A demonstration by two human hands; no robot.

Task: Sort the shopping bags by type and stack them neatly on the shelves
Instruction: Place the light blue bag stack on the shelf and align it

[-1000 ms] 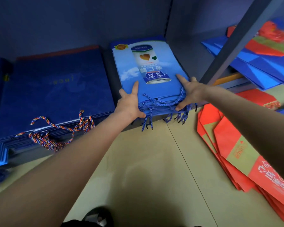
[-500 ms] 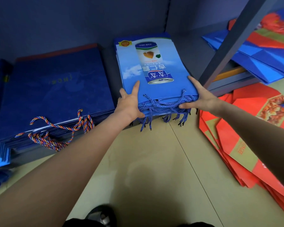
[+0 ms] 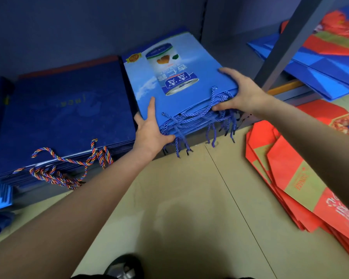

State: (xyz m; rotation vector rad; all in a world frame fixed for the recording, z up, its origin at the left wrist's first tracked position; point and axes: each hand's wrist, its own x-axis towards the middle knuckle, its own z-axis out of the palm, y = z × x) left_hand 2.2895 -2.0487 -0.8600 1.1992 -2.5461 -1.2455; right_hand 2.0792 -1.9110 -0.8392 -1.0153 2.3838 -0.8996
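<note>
1. Sorting looks partly done: light-blue bag stack [image 3: 181, 85] sits on the shelf [image 3: 226, 57], just right of the navy stack [image 3: 69, 109].
2. Left hand [image 3: 151, 129] and right hand [image 3: 242, 93] each clasp that light-blue stack's edges.
3. Red bags [image 3: 290, 174], on the floor right of it, remain unshelved.

A dark blue-grey wall [image 3: 73, 23] closes off the back, split by a thin vertical seam [image 3: 204, 17] right of the middle. A grey metal post [image 3: 286, 41] leans diagonally across the upper right. A low grey shelf board [image 3: 286, 98] runs along the base of the wall. The floor [image 3: 189, 198] is pale beige, with 1 dark joint line [image 3: 230, 188] crossing it. The light is dim and bluish.
</note>
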